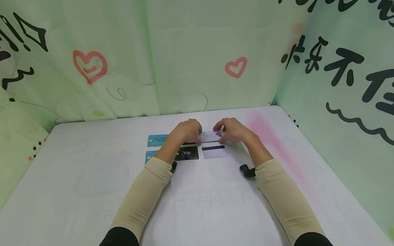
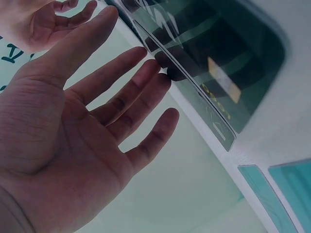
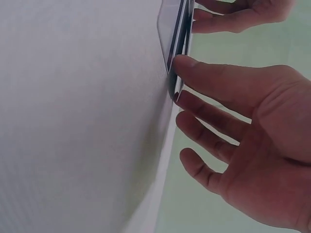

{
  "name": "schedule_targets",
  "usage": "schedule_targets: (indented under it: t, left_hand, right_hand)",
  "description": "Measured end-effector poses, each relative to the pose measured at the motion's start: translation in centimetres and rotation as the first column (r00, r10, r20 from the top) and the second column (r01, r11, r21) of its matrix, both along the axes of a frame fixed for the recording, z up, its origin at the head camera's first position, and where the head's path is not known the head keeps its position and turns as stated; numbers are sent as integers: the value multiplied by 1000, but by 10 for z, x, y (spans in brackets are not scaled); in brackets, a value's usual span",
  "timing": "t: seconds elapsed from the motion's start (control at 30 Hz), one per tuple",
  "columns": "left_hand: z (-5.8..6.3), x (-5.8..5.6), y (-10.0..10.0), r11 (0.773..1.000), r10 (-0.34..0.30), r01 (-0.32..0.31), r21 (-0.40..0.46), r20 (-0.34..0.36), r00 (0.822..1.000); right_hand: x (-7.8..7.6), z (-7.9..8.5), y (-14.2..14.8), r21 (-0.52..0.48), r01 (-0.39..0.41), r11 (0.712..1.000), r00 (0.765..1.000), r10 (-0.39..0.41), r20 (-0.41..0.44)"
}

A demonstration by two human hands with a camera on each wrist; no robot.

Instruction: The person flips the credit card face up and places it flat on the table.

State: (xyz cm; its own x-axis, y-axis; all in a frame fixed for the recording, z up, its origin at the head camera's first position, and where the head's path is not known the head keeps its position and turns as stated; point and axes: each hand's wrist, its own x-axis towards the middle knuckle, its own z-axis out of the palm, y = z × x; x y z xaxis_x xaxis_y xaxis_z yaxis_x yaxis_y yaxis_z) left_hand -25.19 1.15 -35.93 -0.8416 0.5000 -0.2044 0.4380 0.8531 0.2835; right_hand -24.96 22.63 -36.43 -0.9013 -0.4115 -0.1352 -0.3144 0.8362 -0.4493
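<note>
In the head view my right hand pinches the right end of a pale lilac card with a small picture. The right wrist view has my right thumb and index fingertip at that card's edges. My left hand is at the card's other end, thumb and fingertips by its left edge. In the left wrist view the left fingers are spread and gently bent, tips close to a dark card. The left hand partly covers this dark card in the head view.
Below lie a black Vip card and a pale card with a dark stripe. Two blue cards are at the left, the lower one partly behind my forearm. A green curtain hangs behind the white table.
</note>
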Motion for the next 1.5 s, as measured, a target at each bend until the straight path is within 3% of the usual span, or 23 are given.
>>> schedule_targets:
  t: [0.63,0.9,1.13,1.5]
  left_hand:
    - [3,3,-1,999,-34,34,-15,-13,999]
    - [7,5,-4,993,-95,92,68,33,995]
    - [8,12,-5,985,-142,134,106,65,988]
    - [9,26,-4,984,-167,162,70,71,983]
  right_hand:
    - [4,3,-3,-2,-2,1000,1000,2,5]
    - [10,11,1,8,-17,1000,1000,17,-11]
    - [18,21,2,-6,-48,999,999,48,-15]
    - [33,20,6,8,-76,997,995,76,59]
